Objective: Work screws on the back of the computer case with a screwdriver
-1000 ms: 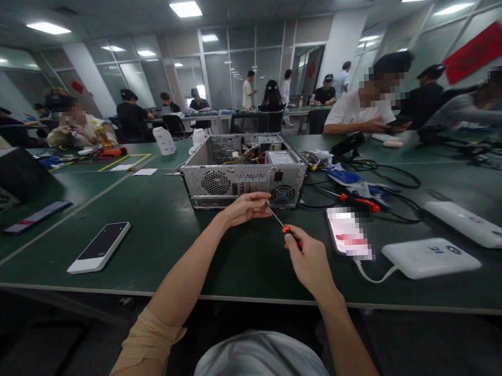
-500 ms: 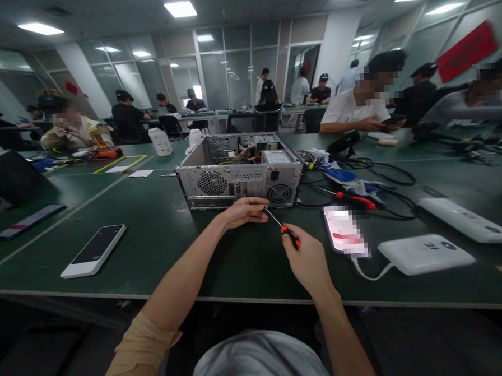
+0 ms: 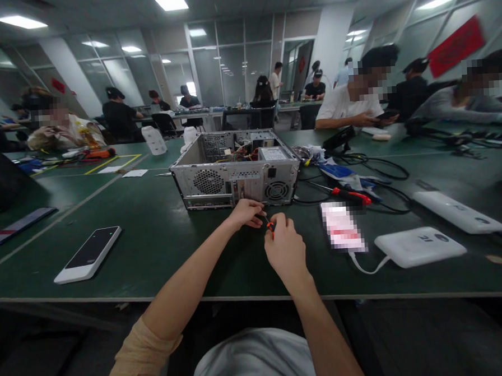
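Right grip (image 3: 286, 250) clenched round screwdriver (image 3: 271, 227); left grip (image 3: 245, 214) near its tip, cannot tell whether grasping anything. Open computer case (image 3: 251, 182) just beyond both, on table (image 3: 238, 273).

We cannot see most of the screwdriver's handle (image 3: 271, 227), since the right hand (image 3: 285, 250) wraps over it, and its tip is too small for us to make out by the left hand (image 3: 246, 213); whether those fingertips pinch anything, we cannot tell. The front wall of the computer case (image 3: 250, 175) hides its floor from us. Blocky blurring covers the lit phone's screen (image 3: 341, 228), and the left edge cuts off a black box (image 3: 4, 181).
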The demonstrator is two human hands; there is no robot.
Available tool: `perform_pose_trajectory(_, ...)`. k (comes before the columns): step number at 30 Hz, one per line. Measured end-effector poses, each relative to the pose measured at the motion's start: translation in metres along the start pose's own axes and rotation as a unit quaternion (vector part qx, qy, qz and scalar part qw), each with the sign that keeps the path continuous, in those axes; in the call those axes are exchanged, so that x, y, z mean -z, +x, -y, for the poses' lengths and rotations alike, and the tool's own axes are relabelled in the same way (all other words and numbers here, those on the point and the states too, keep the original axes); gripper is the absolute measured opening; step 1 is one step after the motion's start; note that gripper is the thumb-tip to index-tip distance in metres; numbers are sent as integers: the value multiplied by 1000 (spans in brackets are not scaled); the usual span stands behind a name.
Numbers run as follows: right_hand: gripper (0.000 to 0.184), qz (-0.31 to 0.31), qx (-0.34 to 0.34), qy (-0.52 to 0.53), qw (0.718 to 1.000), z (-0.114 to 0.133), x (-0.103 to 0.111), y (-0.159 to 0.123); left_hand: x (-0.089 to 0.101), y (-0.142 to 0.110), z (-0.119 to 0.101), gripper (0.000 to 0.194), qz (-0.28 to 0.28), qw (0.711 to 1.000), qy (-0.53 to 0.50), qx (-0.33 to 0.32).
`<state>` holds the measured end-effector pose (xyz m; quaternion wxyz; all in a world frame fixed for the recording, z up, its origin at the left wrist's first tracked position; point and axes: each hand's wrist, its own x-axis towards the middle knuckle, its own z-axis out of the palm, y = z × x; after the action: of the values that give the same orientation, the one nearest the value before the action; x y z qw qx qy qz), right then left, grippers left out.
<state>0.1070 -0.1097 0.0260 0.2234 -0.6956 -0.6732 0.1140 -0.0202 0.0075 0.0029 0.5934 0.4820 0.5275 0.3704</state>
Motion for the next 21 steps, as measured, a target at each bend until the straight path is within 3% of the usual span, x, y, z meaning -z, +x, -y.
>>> perform_pose_trajectory(5, 15, 9, 10, -1, 1000, 0, -2, 2, -10, -9, -4, 50, -8, 999, 44, -14)
perform_pose_trajectory(12, 14, 5, 10, 11, 1000, 0, -1, 3, -17, -16, -4, 64, -11, 993, 109, -35)
perform_pose_trajectory(18, 16, -6, 14, 24, 1000, -2, -4, 4, -20, -16, 3, 60, -51, 971, 208, -108)
perform_pose_trajectory(21, 15, -11, 13, 26, 1000, -4, -6, 4, -21, -20, 0, 53, -74, 954, 270, -103)
